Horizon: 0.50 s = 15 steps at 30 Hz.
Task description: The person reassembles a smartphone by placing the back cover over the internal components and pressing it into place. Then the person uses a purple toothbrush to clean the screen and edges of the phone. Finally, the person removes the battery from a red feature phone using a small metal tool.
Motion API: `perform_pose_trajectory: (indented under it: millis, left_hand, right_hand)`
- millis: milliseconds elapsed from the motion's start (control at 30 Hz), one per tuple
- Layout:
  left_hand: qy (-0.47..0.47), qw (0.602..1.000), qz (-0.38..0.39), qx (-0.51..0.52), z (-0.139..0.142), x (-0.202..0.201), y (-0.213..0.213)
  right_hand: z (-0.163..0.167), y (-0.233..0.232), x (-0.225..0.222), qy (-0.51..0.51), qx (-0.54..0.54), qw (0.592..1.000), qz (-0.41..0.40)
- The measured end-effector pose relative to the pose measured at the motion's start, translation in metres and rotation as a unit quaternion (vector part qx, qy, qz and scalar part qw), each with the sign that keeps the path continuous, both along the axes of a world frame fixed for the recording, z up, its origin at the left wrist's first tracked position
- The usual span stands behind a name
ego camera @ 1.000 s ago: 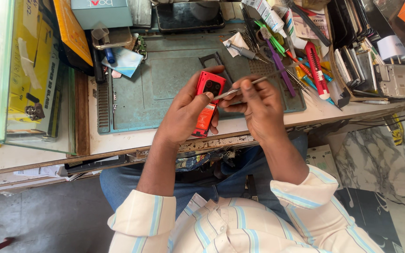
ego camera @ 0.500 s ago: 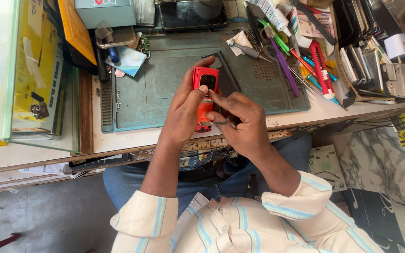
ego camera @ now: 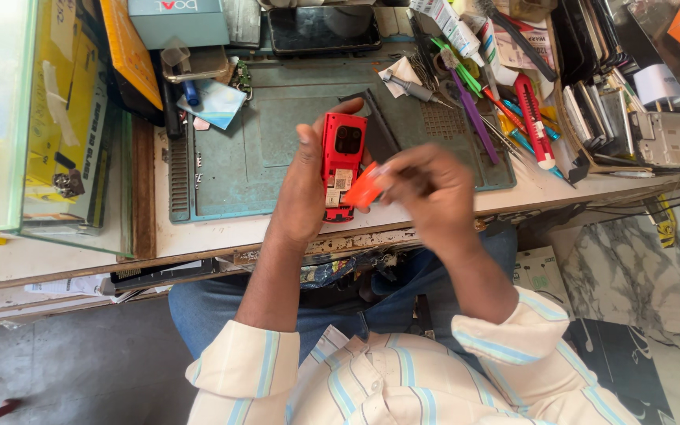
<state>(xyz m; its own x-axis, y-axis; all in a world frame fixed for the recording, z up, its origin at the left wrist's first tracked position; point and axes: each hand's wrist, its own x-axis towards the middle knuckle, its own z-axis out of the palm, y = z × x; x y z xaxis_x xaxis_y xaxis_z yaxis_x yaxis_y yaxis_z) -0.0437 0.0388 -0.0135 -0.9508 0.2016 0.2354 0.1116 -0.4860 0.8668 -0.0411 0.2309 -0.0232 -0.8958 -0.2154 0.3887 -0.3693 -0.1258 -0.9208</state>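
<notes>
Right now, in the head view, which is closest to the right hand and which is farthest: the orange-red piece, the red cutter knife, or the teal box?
1. orange-red piece: pinched in the right hand, at its fingertips.
2. red cutter knife: beyond the hand to the right, among the tools at the mat's edge.
3. teal box: far-left corner of the bench.

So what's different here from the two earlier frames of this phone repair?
The right hand no longer holds the thin metal tool seen a second ago; it now lifts a small red-orange piece away from the red phone, moving in a blur. The left hand holds the phone as before, above the green mat. The tools on the bench look unmoved.
</notes>
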Motion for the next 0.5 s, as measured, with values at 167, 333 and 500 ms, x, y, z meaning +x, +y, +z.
perform_pose_trajectory:
  millis: [167, 333, 500]
  left_hand:
    - [-0.032, 0.998, -0.021, 0.055, -0.004, -0.004, -0.002]
    - [-0.031, 0.996, -0.021, 0.084, -0.005, -0.004, -0.003]
    - [-0.015, 0.998, 0.005, 0.067, -0.006, -0.002, -0.004]
  right_hand:
    - [-0.001, 0.025, -0.032, -0.070, -0.072, 0.991, -0.090]
    - [-0.005, 0.032, -0.056, -0.049, -0.006, 0.995, -0.084]
    - [-0.004, 0.020, -0.070, -0.028, 0.075, 0.994, -0.077]
